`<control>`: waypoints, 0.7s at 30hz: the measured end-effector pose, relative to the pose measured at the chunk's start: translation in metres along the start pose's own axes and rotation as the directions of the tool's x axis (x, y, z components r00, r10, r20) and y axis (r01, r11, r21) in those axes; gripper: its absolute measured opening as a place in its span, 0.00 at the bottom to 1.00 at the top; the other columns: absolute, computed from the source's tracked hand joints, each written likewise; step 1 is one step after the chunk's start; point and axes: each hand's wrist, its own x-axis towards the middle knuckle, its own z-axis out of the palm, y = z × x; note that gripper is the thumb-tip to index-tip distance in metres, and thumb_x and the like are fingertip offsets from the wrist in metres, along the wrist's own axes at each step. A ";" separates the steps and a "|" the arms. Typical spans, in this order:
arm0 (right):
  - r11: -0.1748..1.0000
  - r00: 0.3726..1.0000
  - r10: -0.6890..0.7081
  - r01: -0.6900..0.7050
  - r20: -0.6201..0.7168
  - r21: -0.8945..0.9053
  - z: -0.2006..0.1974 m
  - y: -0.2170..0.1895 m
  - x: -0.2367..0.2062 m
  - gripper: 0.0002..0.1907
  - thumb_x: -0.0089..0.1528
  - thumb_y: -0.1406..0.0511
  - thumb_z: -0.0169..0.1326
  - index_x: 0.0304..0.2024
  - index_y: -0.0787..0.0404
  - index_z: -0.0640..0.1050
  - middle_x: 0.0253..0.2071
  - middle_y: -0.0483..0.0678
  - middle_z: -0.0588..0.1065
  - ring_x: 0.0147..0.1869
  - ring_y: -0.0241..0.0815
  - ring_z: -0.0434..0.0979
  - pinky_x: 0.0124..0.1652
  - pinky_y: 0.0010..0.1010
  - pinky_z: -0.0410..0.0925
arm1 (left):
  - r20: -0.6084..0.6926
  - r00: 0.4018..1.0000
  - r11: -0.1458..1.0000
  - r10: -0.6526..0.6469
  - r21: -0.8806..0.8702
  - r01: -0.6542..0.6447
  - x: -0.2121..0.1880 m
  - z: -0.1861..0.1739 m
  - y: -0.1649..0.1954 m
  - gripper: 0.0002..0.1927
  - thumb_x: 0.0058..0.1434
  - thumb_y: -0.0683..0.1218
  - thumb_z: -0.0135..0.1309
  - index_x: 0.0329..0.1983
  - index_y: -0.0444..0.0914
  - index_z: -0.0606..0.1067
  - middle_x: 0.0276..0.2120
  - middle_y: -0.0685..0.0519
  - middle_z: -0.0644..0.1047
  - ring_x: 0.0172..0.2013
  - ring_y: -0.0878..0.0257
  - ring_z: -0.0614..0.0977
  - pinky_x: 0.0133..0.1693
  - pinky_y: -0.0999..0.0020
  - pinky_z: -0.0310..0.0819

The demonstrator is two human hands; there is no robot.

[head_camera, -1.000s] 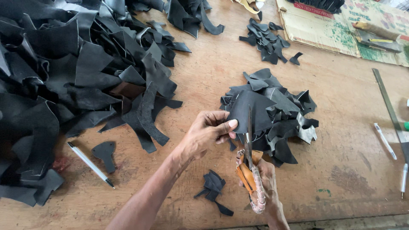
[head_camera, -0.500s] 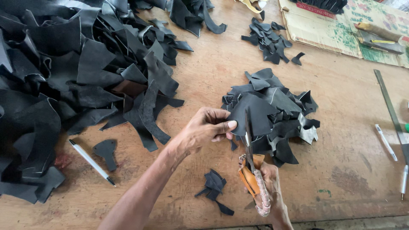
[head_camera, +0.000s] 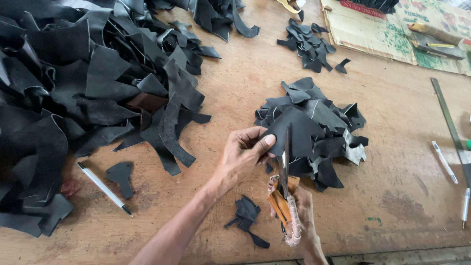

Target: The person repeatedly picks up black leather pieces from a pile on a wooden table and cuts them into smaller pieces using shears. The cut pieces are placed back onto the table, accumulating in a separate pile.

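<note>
My left hand (head_camera: 241, 156) pinches a black leather piece (head_camera: 294, 128) above the wooden table (head_camera: 392, 196). My right hand (head_camera: 305, 216) grips scissors (head_camera: 285, 196) with orange, cord-wrapped handles, the blades pointing up along the edge of that piece. Just behind it lies a small heap of cut black leather pieces (head_camera: 324, 142). A few trimmed black offcuts (head_camera: 248, 216) rest on the table below my left wrist.
A big pile of black leather scraps (head_camera: 83, 103) fills the left side. A white pen (head_camera: 104, 188) and a cut shape (head_camera: 120, 175) lie near it. Further scraps (head_camera: 309, 44) sit at the back, with printed cardboard (head_camera: 387, 29), a metal ruler (head_camera: 449, 125) and pens (head_camera: 444, 161) on the right.
The scissors have stayed at the edge of the held leather piece, blades a little further up it. Both hands hold almost the same place.
</note>
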 end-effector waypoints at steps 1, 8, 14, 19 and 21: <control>0.999 1.000 0.030 -0.030 -0.006 0.027 0.001 -0.003 0.003 0.17 0.64 0.60 0.56 0.46 0.70 0.78 0.30 0.51 0.76 0.26 0.39 0.75 0.26 0.30 0.69 | 0.000 1.000 1.000 -0.001 0.006 0.001 0.000 0.001 -0.002 0.10 0.66 0.47 0.58 0.42 0.35 0.82 0.26 0.55 0.81 0.24 0.72 0.77 0.25 0.77 0.71; 0.985 0.990 0.117 -0.125 -0.077 -0.116 0.009 -0.031 0.010 0.19 0.63 0.58 0.56 0.46 0.67 0.80 0.33 0.48 0.76 0.31 0.36 0.77 0.34 0.28 0.72 | 0.026 0.999 0.999 -0.036 0.012 0.036 -0.002 0.003 -0.001 0.11 0.66 0.47 0.58 0.46 0.35 0.82 0.28 0.55 0.82 0.26 0.72 0.80 0.27 0.78 0.74; 0.985 0.984 0.149 -0.156 -0.093 -0.076 0.006 -0.031 0.009 0.19 0.63 0.57 0.55 0.45 0.68 0.80 0.31 0.49 0.76 0.27 0.39 0.75 0.29 0.30 0.72 | 0.074 0.997 0.998 -0.006 0.066 0.001 0.001 -0.004 0.007 0.12 0.65 0.46 0.58 0.47 0.35 0.82 0.29 0.54 0.83 0.27 0.72 0.80 0.29 0.77 0.76; 0.992 0.994 0.103 -0.106 -0.043 -0.072 -0.004 -0.025 0.009 0.19 0.63 0.58 0.54 0.44 0.69 0.80 0.28 0.50 0.75 0.25 0.39 0.75 0.26 0.31 0.71 | 0.112 0.994 0.994 -0.003 0.108 -0.009 0.006 -0.008 0.007 0.11 0.64 0.46 0.59 0.45 0.35 0.82 0.29 0.56 0.82 0.27 0.72 0.79 0.29 0.76 0.77; 0.991 0.994 0.101 -0.104 -0.039 -0.079 -0.007 -0.024 0.010 0.18 0.63 0.58 0.54 0.44 0.68 0.80 0.29 0.50 0.75 0.26 0.39 0.75 0.27 0.31 0.71 | 0.141 0.990 0.995 0.017 0.096 -0.030 0.008 -0.010 0.007 0.10 0.66 0.46 0.59 0.43 0.33 0.82 0.29 0.56 0.81 0.27 0.73 0.78 0.30 0.77 0.75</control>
